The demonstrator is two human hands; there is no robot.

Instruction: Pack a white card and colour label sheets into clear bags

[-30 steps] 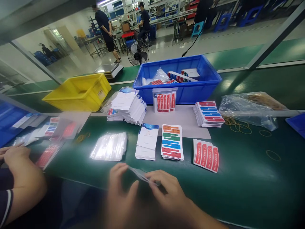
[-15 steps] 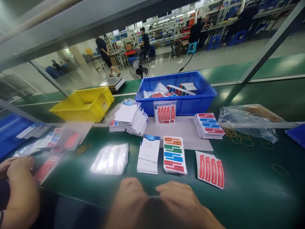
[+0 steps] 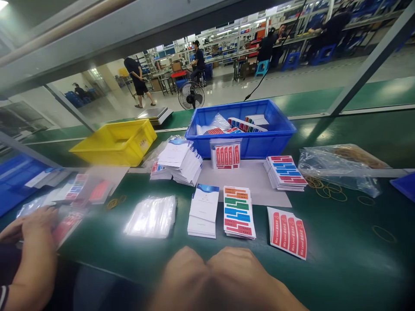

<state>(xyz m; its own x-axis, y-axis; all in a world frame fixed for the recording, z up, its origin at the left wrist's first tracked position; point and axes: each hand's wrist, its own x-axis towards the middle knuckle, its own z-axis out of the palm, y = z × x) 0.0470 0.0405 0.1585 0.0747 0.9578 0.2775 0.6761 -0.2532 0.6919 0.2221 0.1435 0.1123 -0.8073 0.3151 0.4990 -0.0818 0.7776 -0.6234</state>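
My left hand [image 3: 183, 278] and my right hand [image 3: 241, 276] meet at the bottom centre, backs up and fingers curled closed. Whatever they hold, if anything, is hidden beneath them. Just beyond lie a stack of white leaflets with a blue top [image 3: 202, 211] and a stack of multicoloured sticker sheets [image 3: 239, 211]. To the right, red Max/Min Level sticker sheets [image 3: 288, 233] form a slightly fanned pile. A pile of clear plastic bags [image 3: 151, 217] glares under the light on the left.
A blue bin [image 3: 240, 144] holds sticker sheets and bags; a filled bag [image 3: 226, 155] leans on it. Around it are a yellow bin [image 3: 113, 144], leaflet stacks [image 3: 181, 164], more sticker sheets [image 3: 285, 172] and rubber bands [image 3: 327, 190]. A co-worker's hands [image 3: 35, 224] work at far left.
My hands have come together, closing the small gap between them where a pale edge showed. The co-worker's hands at left have shifted right.
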